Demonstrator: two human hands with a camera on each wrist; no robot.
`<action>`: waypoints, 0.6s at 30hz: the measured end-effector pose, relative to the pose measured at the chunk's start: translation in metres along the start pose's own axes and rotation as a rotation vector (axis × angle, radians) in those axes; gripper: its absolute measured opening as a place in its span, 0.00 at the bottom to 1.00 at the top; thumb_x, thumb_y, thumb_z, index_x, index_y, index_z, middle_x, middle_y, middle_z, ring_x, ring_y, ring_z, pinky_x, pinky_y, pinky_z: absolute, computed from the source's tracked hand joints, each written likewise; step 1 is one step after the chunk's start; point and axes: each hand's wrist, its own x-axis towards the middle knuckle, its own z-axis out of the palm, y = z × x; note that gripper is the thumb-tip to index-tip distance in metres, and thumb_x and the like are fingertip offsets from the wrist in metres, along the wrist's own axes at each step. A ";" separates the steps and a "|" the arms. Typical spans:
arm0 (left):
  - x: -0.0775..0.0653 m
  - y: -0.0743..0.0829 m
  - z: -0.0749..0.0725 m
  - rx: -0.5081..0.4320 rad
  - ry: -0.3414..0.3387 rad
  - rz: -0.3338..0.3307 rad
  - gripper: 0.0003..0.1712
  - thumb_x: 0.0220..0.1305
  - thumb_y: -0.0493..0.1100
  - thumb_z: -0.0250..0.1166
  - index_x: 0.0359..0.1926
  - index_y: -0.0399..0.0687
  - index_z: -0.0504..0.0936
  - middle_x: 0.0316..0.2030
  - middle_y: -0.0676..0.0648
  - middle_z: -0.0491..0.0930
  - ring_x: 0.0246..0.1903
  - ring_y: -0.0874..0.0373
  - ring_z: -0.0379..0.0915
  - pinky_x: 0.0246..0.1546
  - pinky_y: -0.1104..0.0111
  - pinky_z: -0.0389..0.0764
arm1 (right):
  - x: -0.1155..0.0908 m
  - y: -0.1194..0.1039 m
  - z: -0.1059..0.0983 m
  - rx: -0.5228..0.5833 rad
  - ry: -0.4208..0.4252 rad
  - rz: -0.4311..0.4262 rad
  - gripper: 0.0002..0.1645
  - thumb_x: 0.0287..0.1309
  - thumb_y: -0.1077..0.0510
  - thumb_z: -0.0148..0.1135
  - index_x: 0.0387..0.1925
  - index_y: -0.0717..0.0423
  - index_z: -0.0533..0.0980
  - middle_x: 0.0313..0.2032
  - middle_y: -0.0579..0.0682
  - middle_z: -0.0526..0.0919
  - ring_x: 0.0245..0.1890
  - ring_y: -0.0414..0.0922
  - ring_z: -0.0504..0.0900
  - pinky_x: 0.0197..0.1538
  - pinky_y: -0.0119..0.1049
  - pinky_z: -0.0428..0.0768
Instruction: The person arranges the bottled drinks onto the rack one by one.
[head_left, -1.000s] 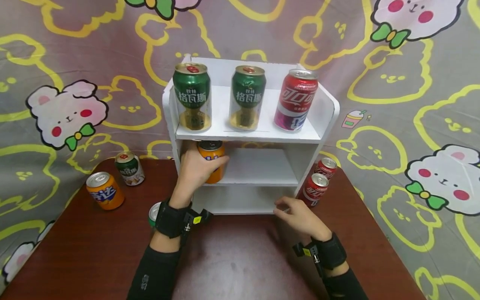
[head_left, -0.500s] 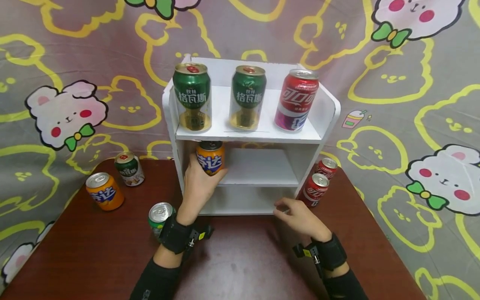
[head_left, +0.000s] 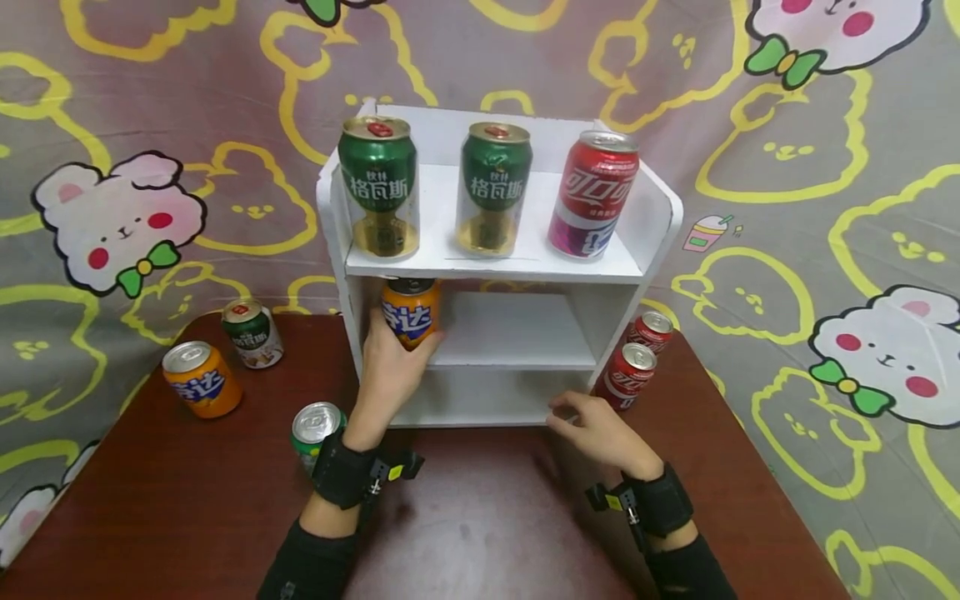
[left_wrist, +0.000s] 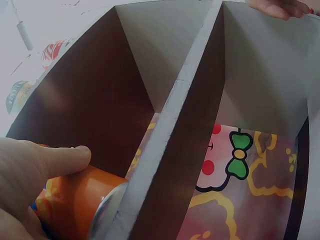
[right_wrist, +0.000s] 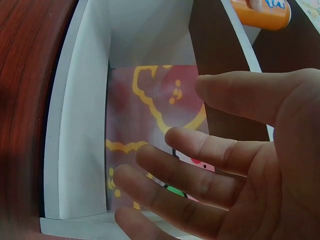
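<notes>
My left hand (head_left: 394,367) grips an orange soda can (head_left: 411,315) at the left end of the white shelf's middle level. In the left wrist view the thumb lies along the orange can (left_wrist: 82,197), whose metal end is right by the shelf board (left_wrist: 165,130). My right hand (head_left: 602,431) holds nothing and hovers by the lower right front of the white shelf (head_left: 495,400). In the right wrist view its fingers (right_wrist: 195,177) are spread and relaxed before the lower compartment.
On the top level stand two green cans (head_left: 378,187) (head_left: 495,190) and a red cola can (head_left: 595,196). Left on the table (head_left: 150,500) are an orange can (head_left: 202,382), a green-white can (head_left: 253,335) and a green can (head_left: 315,429). Two red cans (head_left: 628,377) (head_left: 651,329) stand right of the shelf.
My left hand has shifted its hold lower on the orange can, and the can's label has turned to the front. The head view has shifted slightly. My right hand stays put.
</notes>
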 end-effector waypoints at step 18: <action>-0.001 -0.003 0.002 -0.066 0.046 0.004 0.55 0.52 0.39 0.66 0.73 0.41 0.41 0.64 0.35 0.57 0.58 0.44 0.60 0.60 0.54 0.60 | 0.002 -0.002 0.003 -0.003 -0.011 -0.010 0.17 0.62 0.52 0.61 0.46 0.60 0.78 0.38 0.46 0.82 0.39 0.41 0.80 0.40 0.38 0.78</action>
